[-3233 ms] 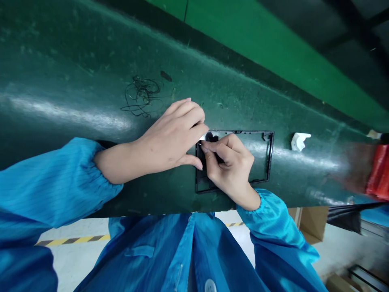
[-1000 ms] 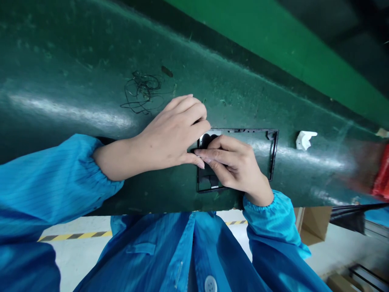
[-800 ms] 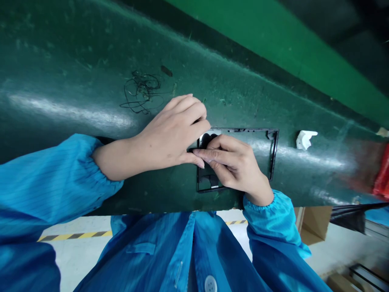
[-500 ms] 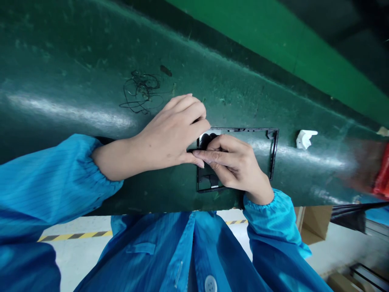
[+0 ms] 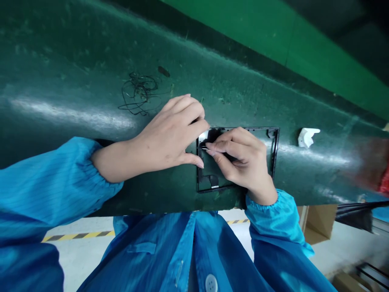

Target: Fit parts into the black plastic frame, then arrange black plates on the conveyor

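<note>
A thin black rectangular frame (image 5: 276, 152) lies flat on the green worktop. My left hand (image 5: 174, 136) rests at its left side, index fingertip and thumb touching or close to that edge, with a gap between them. The other left fingers are loosely curled. Inside the frame's left part, my right hand (image 5: 243, 156) pinches a thin shiny sliver (image 5: 204, 148) between thumb and index finger; its full shape is hidden. Dark material shows behind the right fingertips, too covered to name. Near the lower left corner sits a small black tab (image 5: 214, 181) with a pale end.
Beyond my left hand lies a tangle of thin black wire (image 5: 139, 91), with a small dark flat piece (image 5: 163, 71) nearby. A white plastic part (image 5: 308, 137) stands right of the frame. Something red (image 5: 384, 178) is at the right edge. Below the bench is an open cardboard box (image 5: 319, 223).
My right fingers have drawn back slightly from my left thumb, and the shiny sliver now shows between them. The left hand has stayed almost still.
</note>
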Demonstrator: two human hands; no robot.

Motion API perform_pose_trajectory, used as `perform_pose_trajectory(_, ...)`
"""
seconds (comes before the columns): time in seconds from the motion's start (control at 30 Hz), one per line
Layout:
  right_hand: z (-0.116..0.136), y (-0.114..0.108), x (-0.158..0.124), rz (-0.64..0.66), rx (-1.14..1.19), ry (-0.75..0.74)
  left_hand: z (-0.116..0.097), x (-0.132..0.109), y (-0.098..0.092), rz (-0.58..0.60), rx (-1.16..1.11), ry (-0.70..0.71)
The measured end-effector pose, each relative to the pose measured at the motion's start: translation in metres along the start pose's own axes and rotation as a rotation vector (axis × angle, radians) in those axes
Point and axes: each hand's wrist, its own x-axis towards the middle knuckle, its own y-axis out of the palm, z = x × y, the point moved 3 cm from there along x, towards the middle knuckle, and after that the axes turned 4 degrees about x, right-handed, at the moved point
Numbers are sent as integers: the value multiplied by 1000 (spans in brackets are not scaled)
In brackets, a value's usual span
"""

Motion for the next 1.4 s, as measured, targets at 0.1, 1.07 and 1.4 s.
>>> perform_pose_trajectory(0.1, 0, 2, 0, 1, -6, 2, 0, -1, 0, 5, -15, -7)
perform_pose_trajectory(1.07, 10, 10, 2, -116, -87, 127, -10, 6, -2, -23, -137, -63)
perform_pose_trajectory(1.4, 12, 11, 0, -133, -93, 128, -10, 5, -2, -20, -132, -67)
